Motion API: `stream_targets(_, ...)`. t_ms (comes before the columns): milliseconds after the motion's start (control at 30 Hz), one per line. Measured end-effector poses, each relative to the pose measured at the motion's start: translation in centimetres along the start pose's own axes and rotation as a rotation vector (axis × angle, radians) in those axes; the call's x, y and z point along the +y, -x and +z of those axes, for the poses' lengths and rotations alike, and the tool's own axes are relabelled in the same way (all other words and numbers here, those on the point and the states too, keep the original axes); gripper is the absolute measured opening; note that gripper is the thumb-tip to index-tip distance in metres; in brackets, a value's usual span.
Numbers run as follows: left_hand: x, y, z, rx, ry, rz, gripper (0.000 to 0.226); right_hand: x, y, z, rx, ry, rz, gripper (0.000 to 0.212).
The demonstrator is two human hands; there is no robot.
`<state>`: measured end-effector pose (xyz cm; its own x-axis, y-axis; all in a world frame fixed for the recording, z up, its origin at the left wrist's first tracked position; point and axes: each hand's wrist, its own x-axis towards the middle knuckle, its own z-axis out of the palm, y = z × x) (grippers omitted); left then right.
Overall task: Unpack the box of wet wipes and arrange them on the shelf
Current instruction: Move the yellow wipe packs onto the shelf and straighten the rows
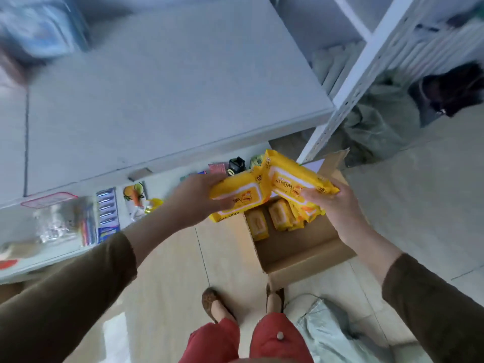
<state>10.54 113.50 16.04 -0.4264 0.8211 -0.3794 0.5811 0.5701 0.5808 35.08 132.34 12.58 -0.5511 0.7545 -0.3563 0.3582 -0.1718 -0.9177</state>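
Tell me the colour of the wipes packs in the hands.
Yellow with white and orange panels, seen from the head view: left pack, right pack.

Two hands – left [201,196], right [337,203] – are holding two yellow wet wipes packs [237,199] [293,179], one each. At least three more packs [281,214] are sitting inside one cardboard box [301,255].

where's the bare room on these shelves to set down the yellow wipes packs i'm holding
The broad upper shelf top is bare from its front edge back to the blurred blue packaging at the far left corner. The lower shelf is crowded with small packaged goods. Both the left hand and right hand hold packs above the cardboard box.
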Motion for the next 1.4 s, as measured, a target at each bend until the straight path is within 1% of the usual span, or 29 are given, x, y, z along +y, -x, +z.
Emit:
stream_targets(100,-0.3,2.0,-5.7,0.063,0.011,0.049,0.029,-5.3,0.2,2.7,-0.046,-0.059,-0.055,0.022)
stream_targets(167,-1.0,2.9,-9.2,0.122,0.007,0.082,0.022,-8.5,-0.1,4.8,-0.085,-0.050,-0.111,0.021)
stream_targets(233,-1.9,2.9,-12.2,0.173,-0.021,0.096,0.021,-11.2,-0.9,6.6,-0.100,-0.043,-0.150,0.018)
stream_targets(333,-3.5,1.6,-16.1,0.243,-0.140,0.117,0.031,-14.4,-3.5,8.9,-0.113,0.004,-0.209,0.018)
stream_targets(467,-6.0,-2.2,-21.1,0.290,-0.259,0.087,0.033,-17.8,-8.5,11.2,-0.132,0.077,-0.259,0.022)
stream_targets(567,-7.8,-6.7,-25.1,0.325,-0.259,0.037,0.026,-19.9,-12.9,12.6,-0.151,0.107,-0.286,0.027)
stream_targets(700,-9.2,-14.1,-30.4,0.394,-0.266,-0.009,0.025,-22.1,-19.6,14.2,-0.205,0.143,-0.267,0.021)
stream_targets(867,-11.0,-23.0,-35.9,0.413,-0.341,-0.052,0.028,-25.4,-29.3,17.3,-0.257,0.173,-0.253,0.022)
stream_targets(1033,-12.7,-29.0,-39.8,0.368,-0.443,-0.102,0.029,-28.0,-38.3,20.7,-0.311,0.178,-0.234,0.024)
stream_targets(1100,-13.5,-30.5,-40.9,0.337,-0.473,-0.125,0.031,-28.9,-41.2,22.0,-0.348,0.197,-0.210,0.029)
stream_targets(1167,-14.5,-32.1,-41.6,0.304,-0.501,-0.143,0.035,-29.5,-43.7,23.4,-0.388,0.231,-0.191,0.038)
stream_targets(1200,-15.1,-32.9,-42.0,0.295,-0.506,-0.158,0.038,-29.9,-45.2,24.2,-0.401,0.250,-0.180,0.038)
stream_targets(1300,-16.0,-33.2,-41.8,0.300,-0.512,-0.183,0.049,-30.6,-46.6,26.0,-0.457,0.249,-0.169,0.028)
stream_targets(1400,-16.9,-33.9,-41.7,0.326,-0.517,-0.162,0.050,-30.8,-48.6,28.5,-0.424,0.252,-0.172,0.030)
